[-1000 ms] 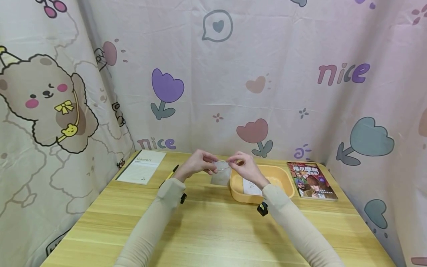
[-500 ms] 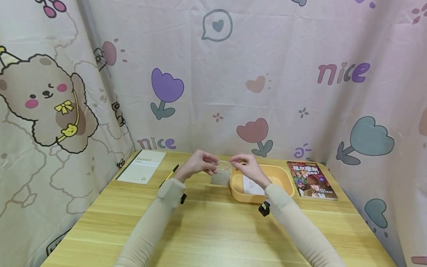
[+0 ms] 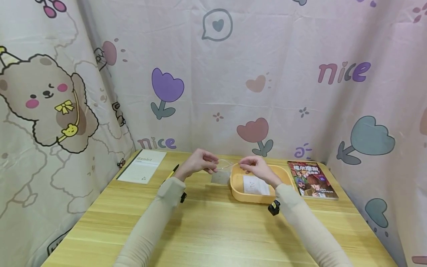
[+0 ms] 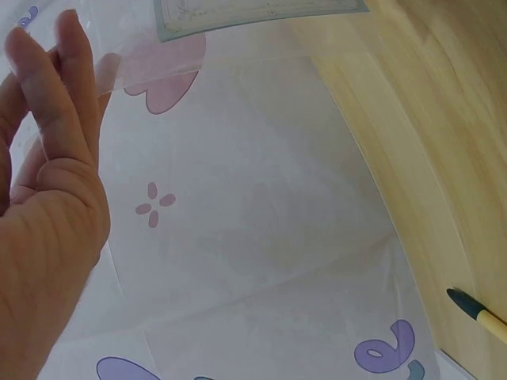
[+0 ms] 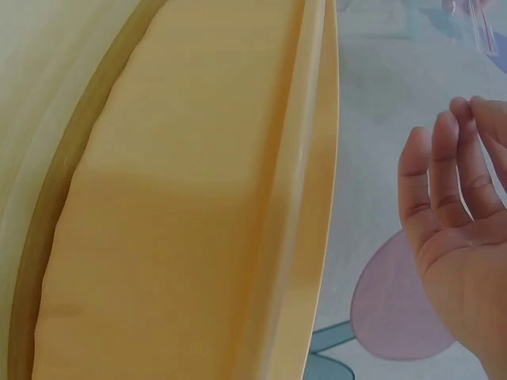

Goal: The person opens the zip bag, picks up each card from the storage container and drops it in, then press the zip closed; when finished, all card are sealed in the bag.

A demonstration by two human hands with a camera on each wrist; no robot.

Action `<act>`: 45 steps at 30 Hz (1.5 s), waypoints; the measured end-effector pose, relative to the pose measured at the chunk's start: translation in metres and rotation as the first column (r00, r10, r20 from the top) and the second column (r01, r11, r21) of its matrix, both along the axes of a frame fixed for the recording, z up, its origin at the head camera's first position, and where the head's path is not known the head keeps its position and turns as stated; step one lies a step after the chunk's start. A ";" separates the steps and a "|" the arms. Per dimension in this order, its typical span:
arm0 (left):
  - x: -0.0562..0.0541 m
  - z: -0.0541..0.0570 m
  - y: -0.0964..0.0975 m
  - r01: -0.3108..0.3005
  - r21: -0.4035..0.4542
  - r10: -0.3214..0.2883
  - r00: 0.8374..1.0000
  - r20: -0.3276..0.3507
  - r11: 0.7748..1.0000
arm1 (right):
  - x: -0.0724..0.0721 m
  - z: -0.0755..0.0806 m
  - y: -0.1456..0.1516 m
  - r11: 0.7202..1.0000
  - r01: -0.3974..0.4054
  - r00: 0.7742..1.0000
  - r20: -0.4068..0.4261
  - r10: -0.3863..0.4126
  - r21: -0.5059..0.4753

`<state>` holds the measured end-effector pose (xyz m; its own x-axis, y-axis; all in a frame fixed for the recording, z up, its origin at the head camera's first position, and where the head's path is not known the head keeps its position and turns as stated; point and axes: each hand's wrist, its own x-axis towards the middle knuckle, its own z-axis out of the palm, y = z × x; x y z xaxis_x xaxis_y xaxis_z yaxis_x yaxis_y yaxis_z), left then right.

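Observation:
My left hand [image 3: 201,161] pinches one side of a clear zip bag [image 3: 224,164], whose mouth gapes in a loop above the table. A pale panel with a greenish printed edge [image 4: 265,17] shows at the bag in the left wrist view. My right hand [image 3: 256,166] is apart from the bag, over the back of the yellow bin [image 3: 245,197]. Its fingers are gently bent with the tips close together, and nothing shows between them in the right wrist view. A white packet [image 3: 256,185] with faint marks lies in the bin.
A lined notepad [image 3: 142,167] lies at the back left, with a yellow and black pen [image 3: 173,171] beside my left wrist. To the right of the bin is a comic-style book [image 3: 312,180]. A printed curtain [image 3: 213,89] hangs behind the wooden table [image 3: 227,230].
My right hand has let go of the bag's mouth and moved right, over the bin, uncovering more of the white packet. The left hand stays in place, and the bag's mouth is wider.

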<state>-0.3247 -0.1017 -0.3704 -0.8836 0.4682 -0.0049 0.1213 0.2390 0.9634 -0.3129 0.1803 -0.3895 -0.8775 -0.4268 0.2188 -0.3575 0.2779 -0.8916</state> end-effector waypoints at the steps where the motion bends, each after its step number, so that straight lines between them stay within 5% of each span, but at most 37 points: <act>1: 0.000 0.000 0.000 -0.002 0.000 0.002 1.000 0.001 1.000 | -0.002 -0.002 0.002 1.000 0.001 1.000 -0.002 -0.001 0.014; 7: 0.000 0.000 0.000 0.000 -0.002 0.000 1.000 -0.001 1.000 | -0.018 -0.025 0.018 0.997 0.012 1.000 -0.015 -0.011 0.081; 19: 0.006 -0.001 -0.002 -0.012 -0.004 0.012 1.000 -0.005 1.000 | -0.024 -0.057 0.054 0.973 -0.014 1.000 0.022 0.009 0.231; 29: 0.004 -0.002 -0.002 -0.014 -0.004 0.014 1.000 -0.008 1.000 | -0.029 -0.068 0.067 0.923 0.076 0.997 -0.025 -0.072 0.378; 45: 0.003 -0.005 0.002 -0.008 -0.003 0.008 1.000 0.003 1.000 | -0.032 -0.075 0.070 0.874 0.014 0.996 -0.080 0.029 0.487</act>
